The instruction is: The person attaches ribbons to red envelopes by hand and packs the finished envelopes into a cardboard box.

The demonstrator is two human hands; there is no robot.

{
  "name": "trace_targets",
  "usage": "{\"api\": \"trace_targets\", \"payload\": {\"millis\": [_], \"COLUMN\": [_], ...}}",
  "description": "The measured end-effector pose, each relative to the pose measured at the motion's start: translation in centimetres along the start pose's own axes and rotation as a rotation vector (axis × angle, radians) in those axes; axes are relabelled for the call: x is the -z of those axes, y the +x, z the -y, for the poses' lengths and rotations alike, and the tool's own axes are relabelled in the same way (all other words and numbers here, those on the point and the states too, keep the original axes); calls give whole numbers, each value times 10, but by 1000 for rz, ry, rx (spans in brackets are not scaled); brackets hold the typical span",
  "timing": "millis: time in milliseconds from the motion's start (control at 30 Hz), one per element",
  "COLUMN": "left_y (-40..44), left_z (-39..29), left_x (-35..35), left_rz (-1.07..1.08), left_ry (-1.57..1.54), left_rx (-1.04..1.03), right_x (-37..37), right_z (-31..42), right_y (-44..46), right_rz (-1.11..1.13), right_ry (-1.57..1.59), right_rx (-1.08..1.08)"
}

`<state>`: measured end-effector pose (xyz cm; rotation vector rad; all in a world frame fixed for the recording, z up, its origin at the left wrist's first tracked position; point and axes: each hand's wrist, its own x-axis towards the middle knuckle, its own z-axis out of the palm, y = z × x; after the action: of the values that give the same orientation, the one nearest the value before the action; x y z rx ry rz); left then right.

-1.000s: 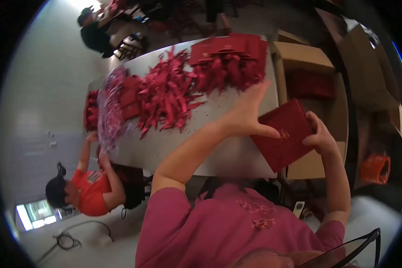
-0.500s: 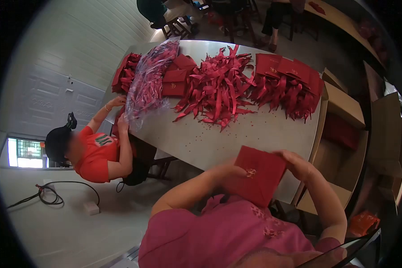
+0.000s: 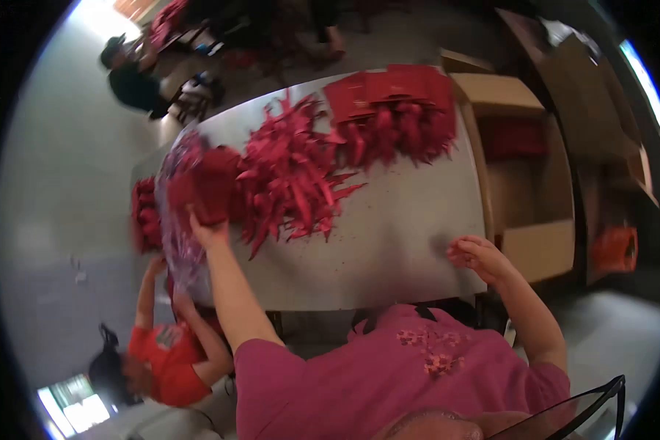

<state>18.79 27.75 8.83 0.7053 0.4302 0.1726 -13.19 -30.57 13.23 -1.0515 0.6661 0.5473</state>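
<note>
My left hand (image 3: 211, 233) reaches across the table to the far left and holds a red packet (image 3: 202, 189), which blurs a little. This packet overlaps the clear plastic bag (image 3: 180, 257) and other red packets. Over the table's right part hovers my right hand (image 3: 480, 258), its fingers curled together; nothing shows in them. A heap of red ribbons (image 3: 293, 172) lies between my hands, farther back. Behind it to the right are overlapping red packets (image 3: 396, 84) with ribbons hanging from them.
An open cardboard box (image 3: 524, 183) with red contents stands at the table's right end. A co-worker in an orange shirt (image 3: 172, 363) is at the left end, arms near the plastic bag. Another person (image 3: 132, 81) is at the back left. An orange bag (image 3: 614, 248) is far right.
Both hands held a red packet before me; now my left hand has carried a packet to the far left. My right hand has let go and is apart from it. The view has turned.
</note>
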Motion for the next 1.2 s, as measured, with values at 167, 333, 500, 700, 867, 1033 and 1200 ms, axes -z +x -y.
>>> {"api": "trace_targets", "payload": {"millis": [167,333,500,700,867,1033,1200], "left_y": [18,4,-5,-40,-91,-152,-226], "left_z": [18,28,17,22,39,59,56], "left_x": [-16,-40,-42,-105,-176,-212,-253], "left_rz": [-307,-681,-674,-394,-47,340,548], "left_ry": [285,515,605,911,965,779,646], "left_rx": [344,196,59,-265,-457,-446,-326], "right_x": [5,5,5,42,42,16,-38], "right_z": [-76,-129,-142,-54,54,98,121], "right_y": [-28,-50,-72,-121,-197,-213,-227], "right_rz": [-83,-108,-135,-444,-573,-389,-317], "right_ry": [62,160,206,34,-229,-333,-361], "right_rx": [1,14,68,582,1145,1431,1444]}}
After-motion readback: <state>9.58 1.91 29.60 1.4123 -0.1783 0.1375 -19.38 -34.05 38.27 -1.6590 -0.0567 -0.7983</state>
